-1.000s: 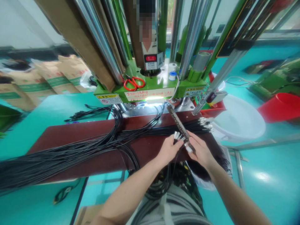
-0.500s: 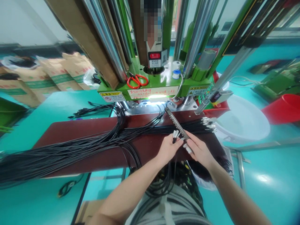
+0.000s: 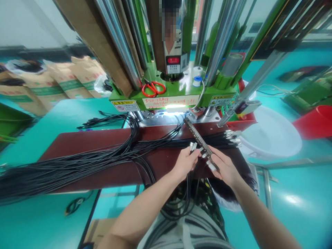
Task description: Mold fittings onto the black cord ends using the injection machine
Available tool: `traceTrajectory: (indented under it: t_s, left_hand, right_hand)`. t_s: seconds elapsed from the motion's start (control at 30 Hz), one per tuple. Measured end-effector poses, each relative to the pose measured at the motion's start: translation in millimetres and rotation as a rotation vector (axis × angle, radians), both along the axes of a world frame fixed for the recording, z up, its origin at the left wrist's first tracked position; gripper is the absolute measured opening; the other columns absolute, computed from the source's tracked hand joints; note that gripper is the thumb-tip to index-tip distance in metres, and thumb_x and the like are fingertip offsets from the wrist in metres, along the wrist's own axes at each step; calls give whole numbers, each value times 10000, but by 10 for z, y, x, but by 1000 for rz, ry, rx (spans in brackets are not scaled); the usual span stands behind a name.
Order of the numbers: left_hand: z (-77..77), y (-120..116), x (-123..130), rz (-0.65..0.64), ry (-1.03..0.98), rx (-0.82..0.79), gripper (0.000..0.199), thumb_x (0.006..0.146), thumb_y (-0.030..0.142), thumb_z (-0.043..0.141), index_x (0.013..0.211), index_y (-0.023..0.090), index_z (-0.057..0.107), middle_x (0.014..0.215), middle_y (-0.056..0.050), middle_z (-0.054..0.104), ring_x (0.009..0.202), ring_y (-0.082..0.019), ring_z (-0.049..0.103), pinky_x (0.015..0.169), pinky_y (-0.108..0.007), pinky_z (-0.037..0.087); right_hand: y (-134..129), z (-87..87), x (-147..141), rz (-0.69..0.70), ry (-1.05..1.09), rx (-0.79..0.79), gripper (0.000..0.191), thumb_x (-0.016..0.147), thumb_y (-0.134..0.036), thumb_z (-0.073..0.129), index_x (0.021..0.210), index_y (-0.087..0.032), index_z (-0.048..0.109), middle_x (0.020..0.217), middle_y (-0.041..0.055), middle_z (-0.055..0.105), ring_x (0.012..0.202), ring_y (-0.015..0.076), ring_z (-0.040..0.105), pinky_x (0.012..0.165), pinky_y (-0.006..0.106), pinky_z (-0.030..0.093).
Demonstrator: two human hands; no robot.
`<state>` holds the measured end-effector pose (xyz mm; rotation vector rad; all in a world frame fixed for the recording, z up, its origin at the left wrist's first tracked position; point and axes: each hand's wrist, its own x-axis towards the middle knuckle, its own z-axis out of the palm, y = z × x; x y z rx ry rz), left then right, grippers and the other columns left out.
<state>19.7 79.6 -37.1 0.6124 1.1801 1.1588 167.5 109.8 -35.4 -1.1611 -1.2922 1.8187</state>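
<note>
My right hand (image 3: 225, 167) grips the near end of a slotted metal bar (image 3: 196, 135), which slants away toward the machine. Pale connector ends sit along the bar's near part. My left hand (image 3: 186, 162) is closed on black cables (image 3: 188, 188) with whitish connectors (image 3: 193, 146) poking up above the fingers. Its fingertips are close beside the bar; whether they touch it I cannot tell. These cables hang down over my lap. Behind the bar, a bundle of black cables ends in white connectors (image 3: 232, 137) on the brown board.
A green press machine (image 3: 178, 98) with a lit metal bed stands ahead, orange-handled scissors (image 3: 153, 89) on its ledge. Long black cables (image 3: 85, 165) lie across the brown board (image 3: 77, 141). A white basin (image 3: 272, 133) and a red bucket (image 3: 316, 122) are at right, paper sacks (image 3: 46, 88) at left.
My left hand has drawn slightly back from the bar, showing more of its connectors. My right hand still holds the bar. The whole view has shifted a little.
</note>
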Motion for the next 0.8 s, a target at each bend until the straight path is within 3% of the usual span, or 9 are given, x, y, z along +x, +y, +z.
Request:
traceTrajectory:
  t_s: [0.27,0.43,0.63,0.8]
  left_hand:
    - [-30,-9,-6,28,29,-9,336,714,480,568,662,158,488,395,105,269,320,-21,198,340,-163,141]
    - [-64,-38,-26,63,127,69,305,739,435,558,652,154,478,433,89,333,351,-17,229,370,-163,195]
    - [-42,-63,-102,157,383,198,310,828,449,424,728,162,487,548,48,428,427,-52,389,408,-170,313]
    - [-57,-80,-94,247,291,223,294,842,462,397,719,199,356,557,77,352,413,-43,325,372,-153,281]
  right_hand:
    - [4,-25,36,76,-125,82,544,819,-456,500,1295,-198,443,514,-36,485,328,38,311,286,157,239]
    - [-19,6,18,141,-254,267,510,818,-447,503,1274,-219,482,611,-4,520,464,81,408,437,210,421]
    - [-16,38,9,45,-177,17,511,790,-468,531,1249,-245,493,625,-9,504,413,53,340,320,153,247]
    - [2,49,12,33,-152,-17,510,771,-454,563,1233,-245,511,590,-24,479,392,34,312,316,141,224]
